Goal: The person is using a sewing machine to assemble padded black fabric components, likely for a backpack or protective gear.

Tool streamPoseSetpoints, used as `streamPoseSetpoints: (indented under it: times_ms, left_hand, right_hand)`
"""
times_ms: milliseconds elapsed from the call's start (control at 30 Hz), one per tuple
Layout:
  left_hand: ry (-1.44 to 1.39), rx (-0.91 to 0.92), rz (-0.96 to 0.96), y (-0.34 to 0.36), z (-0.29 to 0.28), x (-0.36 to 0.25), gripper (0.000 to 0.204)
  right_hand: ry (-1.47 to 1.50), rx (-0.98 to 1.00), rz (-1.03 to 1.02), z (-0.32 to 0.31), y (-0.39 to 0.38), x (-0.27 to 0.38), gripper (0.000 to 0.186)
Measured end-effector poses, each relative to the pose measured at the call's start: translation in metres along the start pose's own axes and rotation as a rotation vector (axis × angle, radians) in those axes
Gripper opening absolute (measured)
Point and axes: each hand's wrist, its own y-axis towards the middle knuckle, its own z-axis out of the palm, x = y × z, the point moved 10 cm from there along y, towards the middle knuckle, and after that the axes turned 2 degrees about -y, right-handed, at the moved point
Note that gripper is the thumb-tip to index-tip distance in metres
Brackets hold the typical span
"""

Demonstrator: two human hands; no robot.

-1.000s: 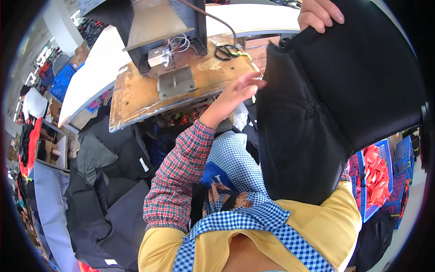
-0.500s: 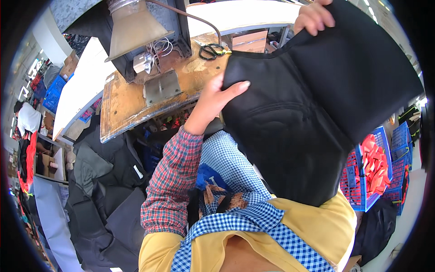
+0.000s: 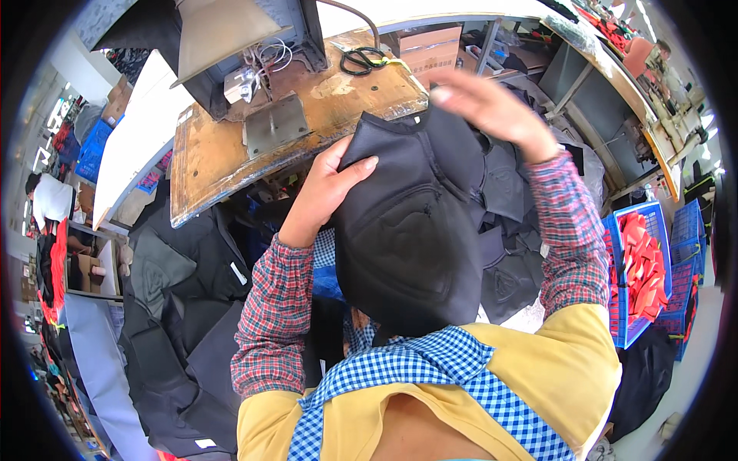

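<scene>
A black padded fabric piece [image 3: 407, 238] with a moulded, stitched outline hangs in front of my chest, beside the worktable's near edge. My left hand [image 3: 330, 180] grips its upper left edge, thumb on the face and the other fingers hidden behind. Over the piece's far right corner is my right hand [image 3: 492, 111], its fingers stretched out and blurred by motion; whether they touch the fabric I cannot tell. Black-handled scissors [image 3: 361, 61] lie on the worn wooden worktable [image 3: 223, 177], close to its right end.
A machine [image 3: 223, 54] with loose wires and a metal plate [image 3: 275, 125] stands on the worktable. Dark fabric pieces [image 3: 184, 330] are heaped at my left; more black pieces [image 3: 511, 276] lie at right. A blue crate [image 3: 619, 307] holds red pieces. A person [image 3: 52, 201] is far left.
The piece's broad right part, held up before, has come down and folded away. My right hand has let go of the upper edge and moved down and left. My left hand shifted slightly left.
</scene>
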Motion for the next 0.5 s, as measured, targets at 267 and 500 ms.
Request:
streamPoseSetpoints:
  times_ms: [267, 500]
  left_hand:
    - [0.032, -0.147, 0.067, -0.002, -0.027, -0.011, 0.033]
    - [0.438, -0.375, 0.286, 0.002, -0.066, -0.022, 0.04]
  right_hand:
    - [0.22, 0.103, -0.141, 0.084, 0.06, 0.029, 0.024]
    - [0.076, 0.051, -0.213, 0.102, 0.138, 0.024, 0.024]
